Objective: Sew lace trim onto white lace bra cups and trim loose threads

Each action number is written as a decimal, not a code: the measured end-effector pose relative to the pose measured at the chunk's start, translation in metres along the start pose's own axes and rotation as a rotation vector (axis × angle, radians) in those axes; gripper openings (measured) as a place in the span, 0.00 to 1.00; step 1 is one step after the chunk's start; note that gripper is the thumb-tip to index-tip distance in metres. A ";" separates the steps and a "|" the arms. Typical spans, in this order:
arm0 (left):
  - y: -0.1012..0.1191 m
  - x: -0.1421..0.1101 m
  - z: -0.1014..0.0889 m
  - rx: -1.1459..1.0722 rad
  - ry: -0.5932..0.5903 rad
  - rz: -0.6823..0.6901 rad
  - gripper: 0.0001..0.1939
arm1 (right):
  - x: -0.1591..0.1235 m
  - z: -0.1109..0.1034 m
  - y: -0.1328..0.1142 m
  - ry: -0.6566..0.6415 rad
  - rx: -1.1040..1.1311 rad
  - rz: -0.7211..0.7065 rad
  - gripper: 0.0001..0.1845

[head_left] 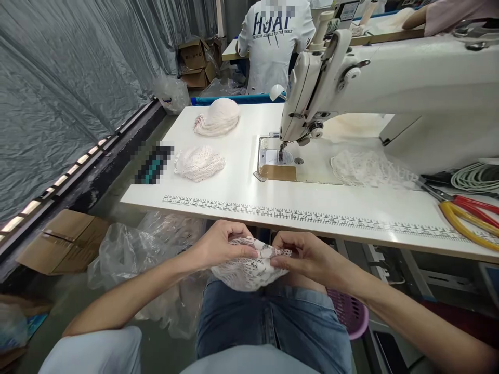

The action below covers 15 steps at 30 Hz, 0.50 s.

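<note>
A piece of white lace fabric (245, 272) hangs over my lap, just below the table's front edge. My left hand (230, 244) pinches its upper left edge between thumb and fingers. At the opposite edge, my right hand (298, 253) grips the lace in the same way, so the top edge is spanned between both hands. Beyond them stands a white sewing machine (307, 88), its needle and presser foot over the metal plate. On the tabletop to the left lie a pale lace piece (200, 163) and a rounded pale cup-shaped piece (220, 117).
More white lace (366, 169) lies right of the needle. Scissors with red handles (473, 203) and a yellow ring-shaped handle (463, 223) rest at the right. A printed ruler (288, 212) runs along the table edge. Plastic bags (132, 254) and a carton (64, 241) occupy the floor left. A person (273, 41) sits ahead.
</note>
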<state>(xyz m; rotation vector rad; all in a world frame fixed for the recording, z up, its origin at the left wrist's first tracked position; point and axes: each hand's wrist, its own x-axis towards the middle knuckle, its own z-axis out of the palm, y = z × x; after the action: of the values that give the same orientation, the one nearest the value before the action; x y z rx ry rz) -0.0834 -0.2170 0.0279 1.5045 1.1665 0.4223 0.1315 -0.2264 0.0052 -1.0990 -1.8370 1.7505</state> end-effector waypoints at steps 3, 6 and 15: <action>-0.002 0.003 0.000 -0.048 0.018 -0.008 0.13 | -0.001 -0.001 0.002 0.073 -0.072 -0.040 0.07; -0.005 0.008 0.000 -0.084 0.033 -0.004 0.14 | 0.000 -0.003 0.006 0.107 -0.097 -0.052 0.06; -0.002 0.020 -0.009 -0.109 0.061 0.001 0.12 | 0.012 -0.014 0.008 0.134 -0.098 -0.079 0.11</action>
<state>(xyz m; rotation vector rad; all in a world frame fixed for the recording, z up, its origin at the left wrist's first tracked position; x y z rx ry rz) -0.0823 -0.1963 0.0219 1.4071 1.1714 0.5274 0.1366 -0.2088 -0.0035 -1.1359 -1.8742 1.5193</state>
